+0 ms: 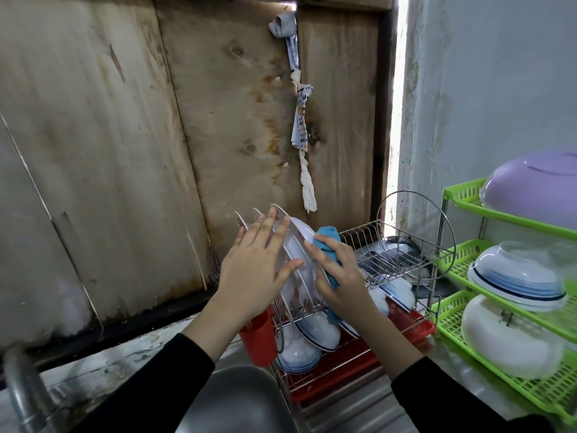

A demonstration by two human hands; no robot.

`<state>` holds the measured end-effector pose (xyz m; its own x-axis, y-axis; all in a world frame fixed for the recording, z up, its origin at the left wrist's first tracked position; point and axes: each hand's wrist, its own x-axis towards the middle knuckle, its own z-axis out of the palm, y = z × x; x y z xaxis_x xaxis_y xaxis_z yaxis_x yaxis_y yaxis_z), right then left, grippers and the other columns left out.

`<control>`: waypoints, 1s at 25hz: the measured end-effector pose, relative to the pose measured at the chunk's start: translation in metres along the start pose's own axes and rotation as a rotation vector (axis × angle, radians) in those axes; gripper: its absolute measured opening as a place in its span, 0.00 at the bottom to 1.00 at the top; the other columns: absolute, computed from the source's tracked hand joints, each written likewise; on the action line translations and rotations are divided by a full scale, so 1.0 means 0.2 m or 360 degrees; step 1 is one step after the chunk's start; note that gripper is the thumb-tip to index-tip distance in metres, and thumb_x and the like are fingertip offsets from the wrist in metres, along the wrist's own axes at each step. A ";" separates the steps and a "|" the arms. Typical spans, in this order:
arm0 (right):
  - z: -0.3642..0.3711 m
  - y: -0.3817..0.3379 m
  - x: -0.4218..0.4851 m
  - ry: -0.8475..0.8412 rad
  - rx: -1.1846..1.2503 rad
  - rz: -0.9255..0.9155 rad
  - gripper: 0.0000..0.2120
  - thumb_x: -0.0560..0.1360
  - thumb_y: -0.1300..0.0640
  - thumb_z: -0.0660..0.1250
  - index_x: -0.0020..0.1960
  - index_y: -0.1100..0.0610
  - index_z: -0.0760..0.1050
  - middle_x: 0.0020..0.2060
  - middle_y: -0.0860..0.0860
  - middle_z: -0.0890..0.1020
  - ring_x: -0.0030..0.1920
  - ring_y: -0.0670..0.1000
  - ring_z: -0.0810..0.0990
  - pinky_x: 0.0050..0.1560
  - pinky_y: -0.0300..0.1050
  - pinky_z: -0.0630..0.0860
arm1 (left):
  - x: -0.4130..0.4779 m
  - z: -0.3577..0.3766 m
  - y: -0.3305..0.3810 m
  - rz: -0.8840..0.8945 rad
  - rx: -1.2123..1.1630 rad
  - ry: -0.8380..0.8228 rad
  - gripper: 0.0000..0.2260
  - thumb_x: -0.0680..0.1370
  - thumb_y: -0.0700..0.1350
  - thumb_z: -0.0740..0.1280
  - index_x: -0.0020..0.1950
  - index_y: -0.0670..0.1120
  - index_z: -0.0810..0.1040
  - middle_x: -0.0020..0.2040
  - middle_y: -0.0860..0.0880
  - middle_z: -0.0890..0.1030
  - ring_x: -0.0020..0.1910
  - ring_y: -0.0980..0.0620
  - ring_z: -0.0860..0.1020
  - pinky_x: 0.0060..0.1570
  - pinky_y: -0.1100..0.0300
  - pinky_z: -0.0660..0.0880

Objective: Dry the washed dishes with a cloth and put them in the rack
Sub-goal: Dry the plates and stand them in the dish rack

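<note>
Holding round white plate (299, 236) on silver wire rack (399, 245).
Left hand (249, 267) wide; right hand (343, 276) grips blue cloth (326, 242); red plastic cup (259, 339) at rack's left edge.

Left hand (253, 267) flat, fingers (269, 225) spread wide; right hand (342, 278) beside it, tight round a cloth (326, 242).

plate (299, 245): partly behind the left hand (253, 270)
cloth (326, 242): middle hidden inside the right hand (340, 276)
basin (530, 189): cut by right edge
tap (25, 392): cut at lower left
paper (301, 117): writing too small to read
</note>
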<state>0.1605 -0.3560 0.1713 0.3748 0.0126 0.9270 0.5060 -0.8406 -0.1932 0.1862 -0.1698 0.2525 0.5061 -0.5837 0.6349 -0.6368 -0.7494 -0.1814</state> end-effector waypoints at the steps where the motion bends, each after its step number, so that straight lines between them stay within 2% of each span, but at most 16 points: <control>1: 0.00 0.00 -0.01 -0.0011 0.0036 0.0022 0.27 0.76 0.62 0.61 0.73 0.48 0.65 0.67 0.53 0.69 0.63 0.55 0.70 0.68 0.43 0.65 | 0.00 0.00 0.00 0.0006 0.0009 0.0012 0.35 0.78 0.67 0.44 0.77 0.46 0.63 0.75 0.43 0.65 0.72 0.44 0.68 0.67 0.47 0.68; 6: -0.04 -0.03 -0.02 -0.0137 0.0153 0.0139 0.24 0.81 0.55 0.55 0.76 0.44 0.60 0.69 0.54 0.68 0.67 0.52 0.66 0.70 0.41 0.61 | -0.01 0.02 0.01 -0.0005 0.0030 0.0028 0.34 0.79 0.65 0.46 0.76 0.44 0.64 0.73 0.42 0.68 0.70 0.43 0.70 0.66 0.45 0.70; 9: -0.05 -0.03 -0.04 -0.0189 0.0170 0.0208 0.23 0.82 0.52 0.54 0.76 0.46 0.59 0.70 0.51 0.67 0.69 0.50 0.65 0.71 0.43 0.60 | -0.04 0.02 0.04 -0.0085 0.0000 0.0028 0.34 0.80 0.64 0.44 0.75 0.42 0.65 0.73 0.43 0.69 0.71 0.45 0.68 0.69 0.44 0.64; 11: -0.05 -0.04 -0.05 -0.0199 0.0187 0.0282 0.23 0.82 0.49 0.54 0.76 0.48 0.59 0.70 0.45 0.64 0.71 0.44 0.62 0.72 0.37 0.58 | -0.06 0.02 0.07 -0.0153 0.0007 0.0044 0.34 0.81 0.64 0.44 0.75 0.42 0.65 0.74 0.44 0.68 0.73 0.45 0.66 0.71 0.44 0.59; 14: -0.08 -0.06 -0.08 -0.0100 0.0212 0.0414 0.24 0.79 0.48 0.58 0.74 0.51 0.62 0.68 0.40 0.64 0.69 0.37 0.61 0.70 0.31 0.57 | -0.12 0.02 0.10 -0.0248 -0.0050 0.0074 0.34 0.79 0.64 0.47 0.78 0.44 0.59 0.78 0.45 0.59 0.77 0.46 0.57 0.73 0.46 0.51; 16: -0.10 -0.11 -0.11 0.0009 0.0186 0.0448 0.24 0.78 0.50 0.60 0.73 0.54 0.65 0.67 0.43 0.66 0.68 0.40 0.64 0.70 0.31 0.59 | -0.17 0.01 0.11 -0.0306 -0.0139 0.0072 0.34 0.79 0.65 0.45 0.79 0.48 0.50 0.80 0.48 0.51 0.79 0.49 0.48 0.75 0.48 0.45; 18: -0.13 -0.17 -0.14 0.0100 0.0128 0.0422 0.23 0.78 0.53 0.60 0.72 0.57 0.67 0.66 0.47 0.68 0.67 0.45 0.66 0.70 0.32 0.60 | -0.23 -0.02 0.12 -0.0335 -0.0193 0.0065 0.32 0.78 0.64 0.44 0.79 0.50 0.46 0.80 0.49 0.47 0.78 0.52 0.42 0.75 0.49 0.41; 21: -0.16 -0.31 -0.19 0.0139 0.0116 0.0399 0.21 0.78 0.55 0.60 0.70 0.58 0.70 0.66 0.49 0.70 0.67 0.48 0.68 0.70 0.32 0.60 | -0.34 -0.08 0.13 -0.0370 -0.0216 0.0057 0.31 0.78 0.60 0.47 0.79 0.49 0.50 0.80 0.48 0.51 0.78 0.52 0.45 0.74 0.50 0.41; 25: -0.15 -0.51 -0.26 0.0099 0.0190 0.0423 0.19 0.78 0.55 0.60 0.69 0.57 0.72 0.64 0.52 0.73 0.65 0.49 0.69 0.70 0.33 0.61 | -0.55 -0.13 0.11 -0.0421 -0.0179 -0.0032 0.31 0.77 0.57 0.47 0.78 0.46 0.60 0.78 0.45 0.60 0.77 0.45 0.57 0.73 0.44 0.50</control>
<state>0.0654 -0.2867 0.1523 0.4599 -0.2360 0.8561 0.4854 -0.7404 -0.4649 0.1012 -0.1143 0.1969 0.6740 -0.3795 0.6339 -0.5409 -0.8378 0.0736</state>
